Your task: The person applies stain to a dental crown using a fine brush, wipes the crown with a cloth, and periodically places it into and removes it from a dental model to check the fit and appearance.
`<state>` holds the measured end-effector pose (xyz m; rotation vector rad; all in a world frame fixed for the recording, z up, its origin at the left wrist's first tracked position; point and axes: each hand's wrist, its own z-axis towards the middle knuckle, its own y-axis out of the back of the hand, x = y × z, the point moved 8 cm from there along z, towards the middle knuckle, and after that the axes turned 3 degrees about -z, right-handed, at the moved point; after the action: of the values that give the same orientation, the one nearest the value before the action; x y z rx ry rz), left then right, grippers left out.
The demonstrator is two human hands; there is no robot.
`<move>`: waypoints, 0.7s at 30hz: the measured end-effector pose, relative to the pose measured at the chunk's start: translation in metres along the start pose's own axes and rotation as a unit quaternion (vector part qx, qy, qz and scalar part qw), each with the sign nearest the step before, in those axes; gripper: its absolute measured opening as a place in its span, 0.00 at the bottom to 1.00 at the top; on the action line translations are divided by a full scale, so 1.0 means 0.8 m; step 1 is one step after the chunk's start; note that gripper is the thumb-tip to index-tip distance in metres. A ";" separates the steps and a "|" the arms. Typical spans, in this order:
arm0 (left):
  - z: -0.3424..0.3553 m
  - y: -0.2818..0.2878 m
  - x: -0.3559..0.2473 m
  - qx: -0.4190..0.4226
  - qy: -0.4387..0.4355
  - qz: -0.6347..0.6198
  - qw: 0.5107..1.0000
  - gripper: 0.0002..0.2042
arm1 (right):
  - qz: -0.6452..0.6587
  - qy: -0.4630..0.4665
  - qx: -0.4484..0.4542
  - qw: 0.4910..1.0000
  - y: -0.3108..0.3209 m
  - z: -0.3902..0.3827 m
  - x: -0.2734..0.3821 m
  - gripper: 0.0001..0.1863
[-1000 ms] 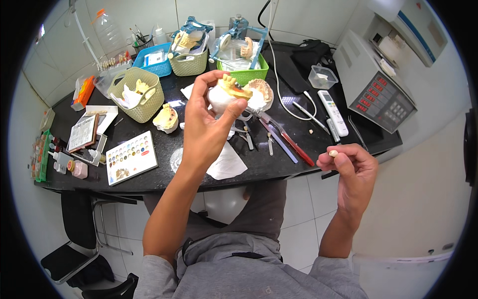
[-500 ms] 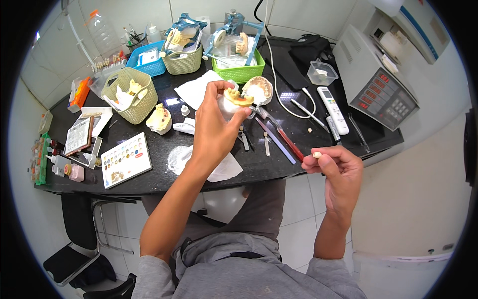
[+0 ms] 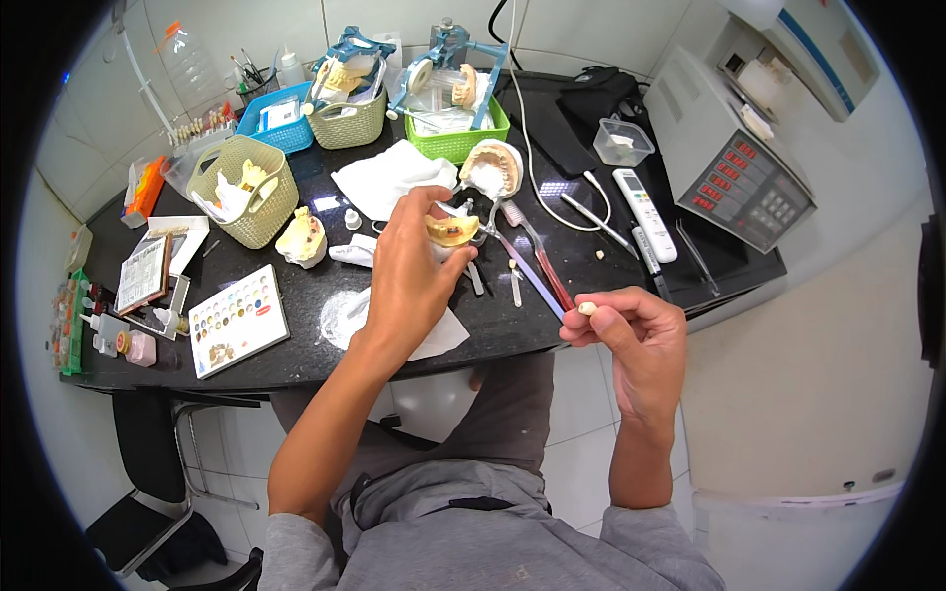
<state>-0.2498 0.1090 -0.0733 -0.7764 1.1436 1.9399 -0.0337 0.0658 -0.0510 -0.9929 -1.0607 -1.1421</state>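
My left hand (image 3: 404,281) grips a yellow dental model (image 3: 451,229) above the black counter, fingers curled round its far and near sides. Lower and to the right, my right hand (image 3: 636,350) pinches a small cream tooth-shaped piece (image 3: 587,308) between thumb and fingertips. Beyond the hands lie a red-handled tool (image 3: 554,276), a purple strip (image 3: 533,267) and another pale dental cast (image 3: 491,169). A white cloth (image 3: 384,177) is behind my left hand; a yellow-and-white cast (image 3: 302,236) stands to its left, above a white paint palette (image 3: 236,320).
Baskets (image 3: 241,192) and blue articulators (image 3: 443,54) crowd the back of the counter (image 3: 345,374). A grey machine (image 3: 729,167) with red displays is at the right, near a remote (image 3: 645,217) and a white cable (image 3: 527,148). A black chair (image 3: 148,453) stands lower left.
My left hand has lowered toward the counter, tilting the model. My right hand has moved leftward, nearer the left one, still pinching the small piece. The view has shifted slightly.
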 end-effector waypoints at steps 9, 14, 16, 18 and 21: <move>-0.119 0.010 -0.038 -0.026 0.061 -0.358 0.931 0.16 | 0.081 -0.072 0.091 0.990 -0.056 -0.028 -0.041 0.07; -0.170 0.020 -0.003 -0.125 0.062 -0.397 0.907 0.11 | 0.127 -0.129 0.149 0.972 -0.101 -0.051 -0.081 0.06; -0.184 0.025 0.004 -0.157 0.046 -0.382 0.910 0.11 | 0.119 -0.143 0.164 0.969 -0.112 -0.054 -0.086 0.06; -0.192 0.029 0.009 -0.176 0.046 -0.391 0.902 0.11 | 0.099 -0.150 0.191 0.965 -0.119 -0.054 -0.087 0.06; -0.195 0.031 0.015 -0.169 0.067 -0.428 0.885 0.09 | 0.056 -0.159 0.227 0.959 -0.125 -0.052 -0.086 0.05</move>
<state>-0.2568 -0.0359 -0.1370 -1.3423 0.3812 1.3272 -0.1338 0.0250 -0.1204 -0.8672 -1.4274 -0.6120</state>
